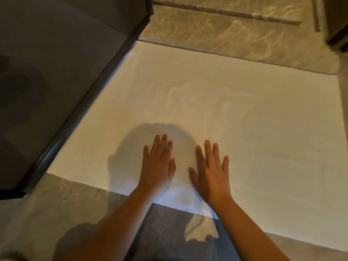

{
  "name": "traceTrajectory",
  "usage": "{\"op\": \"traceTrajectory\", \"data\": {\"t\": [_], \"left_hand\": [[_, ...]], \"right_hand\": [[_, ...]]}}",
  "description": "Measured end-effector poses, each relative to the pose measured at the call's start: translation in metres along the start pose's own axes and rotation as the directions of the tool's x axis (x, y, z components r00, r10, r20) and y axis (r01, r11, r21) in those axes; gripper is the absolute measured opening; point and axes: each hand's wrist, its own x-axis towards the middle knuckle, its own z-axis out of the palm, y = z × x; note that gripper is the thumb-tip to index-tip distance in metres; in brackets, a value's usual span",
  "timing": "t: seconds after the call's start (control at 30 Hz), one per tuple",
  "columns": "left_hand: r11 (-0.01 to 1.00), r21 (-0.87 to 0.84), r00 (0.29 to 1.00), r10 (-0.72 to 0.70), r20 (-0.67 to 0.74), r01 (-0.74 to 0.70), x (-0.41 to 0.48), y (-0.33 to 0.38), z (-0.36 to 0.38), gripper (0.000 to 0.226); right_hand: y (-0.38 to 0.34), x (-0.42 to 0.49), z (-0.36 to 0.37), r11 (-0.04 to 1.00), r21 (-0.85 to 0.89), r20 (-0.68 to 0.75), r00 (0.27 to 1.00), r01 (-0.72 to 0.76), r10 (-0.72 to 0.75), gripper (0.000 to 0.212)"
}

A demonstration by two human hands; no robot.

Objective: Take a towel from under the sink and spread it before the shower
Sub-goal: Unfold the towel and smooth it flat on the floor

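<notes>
A large white towel lies spread flat on the marble floor, its left edge along the dark shower threshold. My left hand and my right hand both rest palm down on the towel's near part, side by side, fingers spread and pointing away from me. Neither hand grips anything. Faint wrinkles show in the towel's middle. My forearms reach in from the bottom of the view.
The dark glass shower wall and door frame fill the left side. Beige veined marble floor runs beyond the towel, with a dark strip across it. A dark floor tile lies under my arms. A dark cabinet corner stands at the top right.
</notes>
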Motion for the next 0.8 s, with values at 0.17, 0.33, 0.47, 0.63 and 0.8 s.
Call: {"op": "traceTrajectory", "data": {"t": [0.17, 0.33, 0.47, 0.63, 0.8], "left_hand": [[0.994, 0.109, 0.998, -0.031, 0.062, 0.025, -0.014, 0.029, 0.013, 0.06], [0.981, 0.195, 0.99, -0.024, 0.137, -0.003, -0.019, 0.033, 0.013, 0.068], [0.963, 0.175, 0.974, 0.184, 0.134, -0.206, -0.024, 0.08, 0.008, 0.061], [0.931, 0.218, 0.931, 0.227, 0.284, -0.294, -0.03, 0.113, 0.032, 0.071], [0.925, 0.258, 0.929, 0.193, 0.316, -0.28, -0.028, 0.103, 0.04, 0.076]], "right_hand": [[0.04, -0.042, -0.007, 0.997, -0.022, -0.001, 0.997, -0.071, 0.071, 0.062], [0.095, -0.081, -0.008, 0.972, -0.028, 0.004, 0.972, -0.234, 0.234, 0.082], [0.128, -0.107, -0.008, 0.929, -0.033, 0.068, 0.927, -0.368, 0.369, 0.083], [0.146, -0.128, -0.01, 0.913, -0.017, 0.128, 0.904, -0.409, 0.407, 0.066], [0.15, -0.128, -0.009, 0.927, 0.001, 0.124, 0.92, -0.375, 0.372, 0.073]]}}
